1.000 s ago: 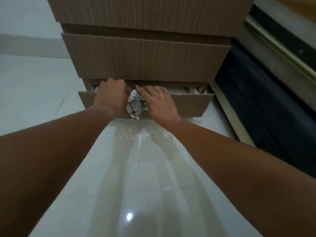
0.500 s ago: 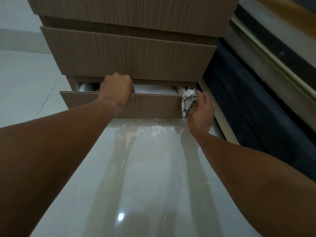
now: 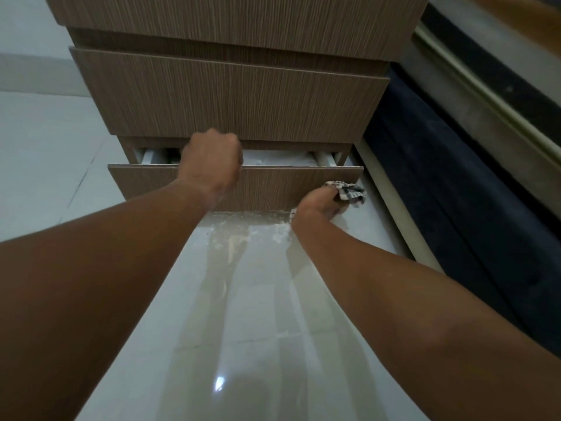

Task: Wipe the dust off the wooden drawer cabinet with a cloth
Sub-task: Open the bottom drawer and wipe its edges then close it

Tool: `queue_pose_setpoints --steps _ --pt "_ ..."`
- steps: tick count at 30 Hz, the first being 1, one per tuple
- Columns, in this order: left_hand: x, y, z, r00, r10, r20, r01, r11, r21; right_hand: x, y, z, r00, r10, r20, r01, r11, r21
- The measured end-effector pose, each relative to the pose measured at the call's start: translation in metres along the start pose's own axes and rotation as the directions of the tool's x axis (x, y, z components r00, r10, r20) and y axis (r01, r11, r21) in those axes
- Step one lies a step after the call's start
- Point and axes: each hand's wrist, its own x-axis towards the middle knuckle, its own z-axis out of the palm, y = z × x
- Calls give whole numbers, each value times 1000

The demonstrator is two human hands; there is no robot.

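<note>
The cloth (image 3: 349, 193), white with dark checks, is bunched in the right hand (image 3: 318, 203) at the lower right corner of the bottom drawer (image 3: 273, 189). The fingers of this hand are closed around the cloth and press it against the front of the drawer, near its right end. A small part of the cloth shows also below the wrist.

The bottom drawer is pulled out a little from the wooden cabinet (image 3: 230, 95), so a pale inside is seen behind its front panel. The left hand (image 3: 212, 165) is curled over the top edge of this drawer, about the middle; its fingers go down inside and cannot be seen.

On the shiny pale floor (image 3: 258, 314), just under the drawer, lies some white dust (image 3: 243, 229). To the right of the cabinet is a dark blue surface (image 3: 455, 208).
</note>
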Motion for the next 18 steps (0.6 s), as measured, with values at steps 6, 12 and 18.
queue_pose_setpoints --steps 6,12,18 --pt "1 0 6 998 -27 -52 29 999 34 -65 29 22 958 203 204 -196 979 -55" --pt "-5 0 4 998 -55 -39 55 998 1 -80 12 25 895 329 300 -329 943 -52" --pt "-6 -4 0 998 -43 46 48 991 -125 -22 -55 -2 1000 18 -21 -18 1000 15"
